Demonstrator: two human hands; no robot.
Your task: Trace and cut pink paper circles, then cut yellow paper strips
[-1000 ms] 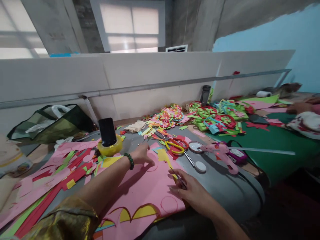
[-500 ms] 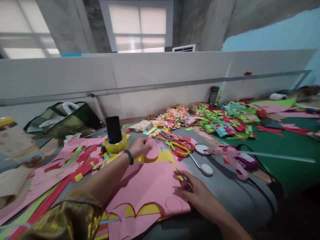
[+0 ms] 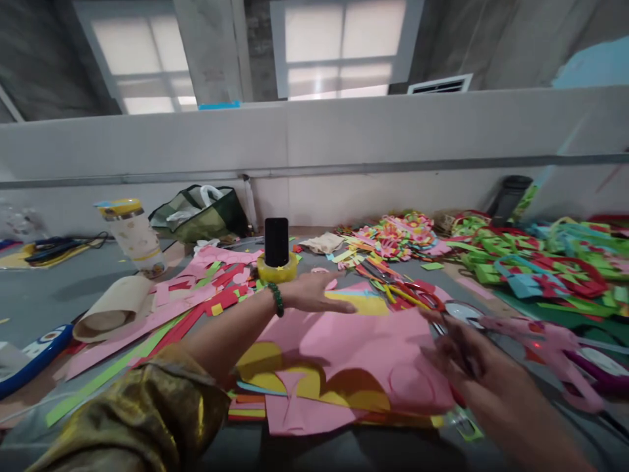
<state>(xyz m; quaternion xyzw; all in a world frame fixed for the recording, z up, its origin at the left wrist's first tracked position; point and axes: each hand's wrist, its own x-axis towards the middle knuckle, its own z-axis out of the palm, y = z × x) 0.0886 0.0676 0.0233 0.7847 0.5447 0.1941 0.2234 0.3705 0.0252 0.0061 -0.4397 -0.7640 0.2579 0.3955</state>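
Flat, wavy-cut pink sheet (image 3: 354, 337) lies on the grey surface (image 3: 59, 288)
Left hand (image 3: 314, 294) spreads, fingers apart, over its far edge; blurred right hand (image 3: 484, 360) at its right edge, grip unclear; beyond, long white panel (image 3: 344, 131) and pale paned windows (image 3: 314, 33)

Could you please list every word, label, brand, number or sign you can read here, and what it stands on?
No text can be read in this view.
Insulated tumbler: printed marks, too small and blurred to read.
Smartphone: dark screen, no legible characters.
Pink glue gun: no legible lettering.
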